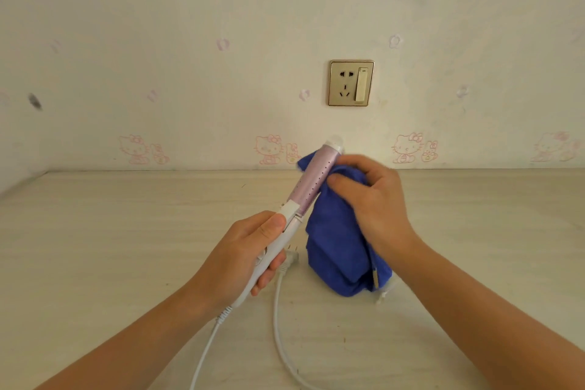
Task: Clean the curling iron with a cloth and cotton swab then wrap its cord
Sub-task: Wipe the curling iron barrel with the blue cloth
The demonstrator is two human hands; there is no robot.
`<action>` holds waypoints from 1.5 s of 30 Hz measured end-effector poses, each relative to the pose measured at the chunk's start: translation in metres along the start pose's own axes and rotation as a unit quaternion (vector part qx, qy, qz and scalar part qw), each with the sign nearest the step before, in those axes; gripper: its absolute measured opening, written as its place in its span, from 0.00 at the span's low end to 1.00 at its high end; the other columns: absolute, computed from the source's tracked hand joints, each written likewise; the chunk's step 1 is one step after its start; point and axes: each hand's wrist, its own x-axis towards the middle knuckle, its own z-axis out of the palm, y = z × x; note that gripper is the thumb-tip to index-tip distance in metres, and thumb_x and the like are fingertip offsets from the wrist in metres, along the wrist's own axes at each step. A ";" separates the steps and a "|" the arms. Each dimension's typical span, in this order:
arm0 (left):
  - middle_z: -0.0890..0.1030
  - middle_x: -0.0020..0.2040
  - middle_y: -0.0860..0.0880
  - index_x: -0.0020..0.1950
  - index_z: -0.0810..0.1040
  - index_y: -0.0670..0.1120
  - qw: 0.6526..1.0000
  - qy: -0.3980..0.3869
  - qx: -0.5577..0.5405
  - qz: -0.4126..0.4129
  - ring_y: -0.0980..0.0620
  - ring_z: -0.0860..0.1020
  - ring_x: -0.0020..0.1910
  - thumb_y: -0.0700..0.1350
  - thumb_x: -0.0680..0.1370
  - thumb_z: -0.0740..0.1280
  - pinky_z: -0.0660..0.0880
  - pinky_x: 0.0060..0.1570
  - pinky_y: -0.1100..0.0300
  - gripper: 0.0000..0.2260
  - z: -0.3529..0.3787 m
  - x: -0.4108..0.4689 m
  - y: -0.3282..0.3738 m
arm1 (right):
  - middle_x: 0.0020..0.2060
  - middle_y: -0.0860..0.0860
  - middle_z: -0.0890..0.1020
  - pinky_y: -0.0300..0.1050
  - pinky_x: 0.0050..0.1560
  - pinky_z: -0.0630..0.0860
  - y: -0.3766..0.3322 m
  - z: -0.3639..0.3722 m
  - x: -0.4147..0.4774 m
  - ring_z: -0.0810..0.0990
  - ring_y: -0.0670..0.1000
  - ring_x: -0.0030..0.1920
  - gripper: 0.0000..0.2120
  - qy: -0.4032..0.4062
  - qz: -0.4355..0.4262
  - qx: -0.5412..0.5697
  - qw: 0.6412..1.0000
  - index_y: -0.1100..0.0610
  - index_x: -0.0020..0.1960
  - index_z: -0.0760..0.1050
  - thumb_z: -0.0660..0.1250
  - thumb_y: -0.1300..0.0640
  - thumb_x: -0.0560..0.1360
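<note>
Fingers of left hand (250, 250) grip curling iron (311, 182) — right hand (370, 196) clutches cloth (338, 250) (blue).

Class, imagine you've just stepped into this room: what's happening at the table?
A person is wiping a curling iron. The left hand grips its white handle and tilts the lilac barrel up toward the wall, while the right hand presses a blue cloth against the barrel. The white cord trails loose across the table, its plug lying unplugged below the wall socket. The cord isn't wrapped yet.
</note>
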 end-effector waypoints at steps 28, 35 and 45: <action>0.77 0.34 0.44 0.42 0.80 0.54 1.000 -0.012 0.026 0.010 0.48 0.70 0.26 0.66 0.76 0.64 0.68 0.23 0.59 0.16 0.000 0.005 0.001 | 0.45 0.44 0.88 0.34 0.47 0.79 -0.005 -0.015 0.013 0.86 0.43 0.48 0.11 0.071 -0.008 0.035 0.997 0.49 0.50 0.86 0.71 0.65 0.77; 0.76 0.33 0.44 0.41 0.79 0.55 1.000 0.014 0.018 0.009 0.49 0.70 0.24 0.62 0.79 0.62 0.67 0.22 0.60 0.14 0.000 0.005 0.001 | 0.44 0.47 0.88 0.39 0.51 0.81 0.005 0.009 -0.007 0.86 0.47 0.49 0.12 -0.027 -0.011 -0.019 0.999 0.51 0.50 0.86 0.70 0.66 0.77; 0.76 0.34 0.45 0.45 0.80 0.53 0.998 0.001 0.050 0.031 0.48 0.70 0.26 0.65 0.77 0.64 0.67 0.23 0.59 0.16 -0.002 0.005 -0.001 | 0.45 0.45 0.88 0.36 0.51 0.80 0.000 -0.004 0.004 0.86 0.44 0.49 0.15 0.036 -0.026 0.021 0.999 0.46 0.49 0.86 0.70 0.67 0.77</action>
